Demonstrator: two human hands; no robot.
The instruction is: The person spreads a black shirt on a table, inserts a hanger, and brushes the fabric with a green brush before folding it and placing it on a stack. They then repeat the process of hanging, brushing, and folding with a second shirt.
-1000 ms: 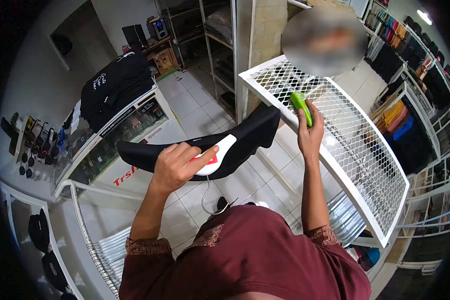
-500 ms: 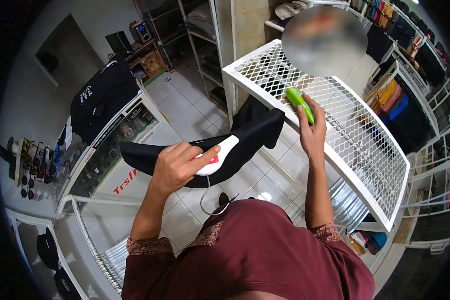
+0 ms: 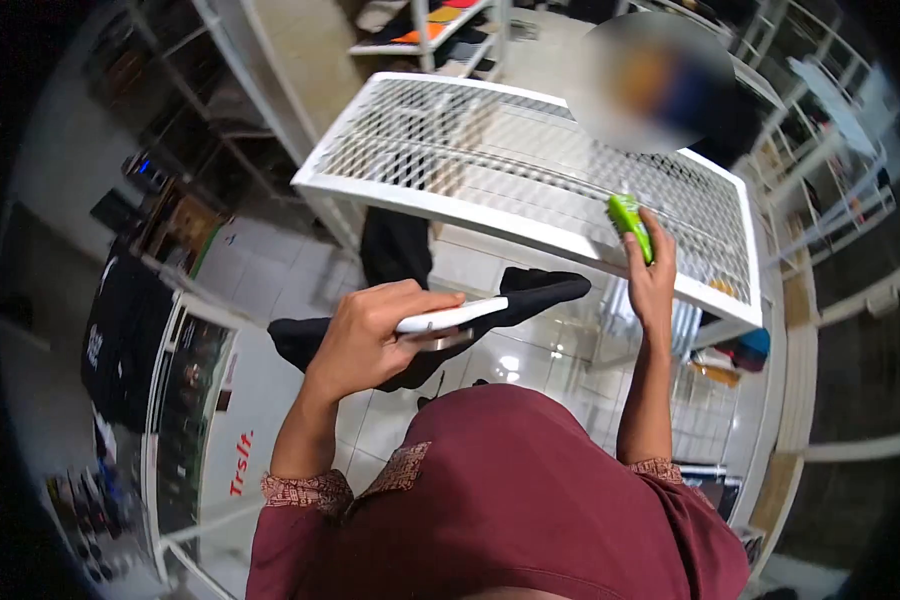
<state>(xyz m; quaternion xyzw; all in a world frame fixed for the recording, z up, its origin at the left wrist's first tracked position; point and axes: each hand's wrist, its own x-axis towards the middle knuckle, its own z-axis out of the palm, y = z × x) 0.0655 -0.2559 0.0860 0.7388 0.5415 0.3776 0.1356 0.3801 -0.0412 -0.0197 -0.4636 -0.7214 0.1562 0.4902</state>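
Note:
My left hand (image 3: 375, 335) is closed round a white hanger (image 3: 455, 315), seen nearly edge-on at its top. A black garment (image 3: 540, 297) hangs from this hanger, with one side showing left of my wrist and the other reaching right. In my right hand (image 3: 654, 275) is a bright green object (image 3: 630, 226), pinched between thumb and fingers and tilted. It is held over the front edge of a white mesh-topped rack (image 3: 530, 232). What the green object is, I cannot make out.
Black shirts (image 3: 125, 340) lie on a glass-fronted counter (image 3: 232, 430) at the left. Dark cloth (image 3: 395, 250) hangs below the rack's left part. Shelves with folded clothes (image 3: 435, 28) stand behind. A blurred patch covers the upper right.
The view has turned right, so the rack now lies across the front. The hanger has tilted from face-on to edge-on in my left hand. My right hand still holds the green object.

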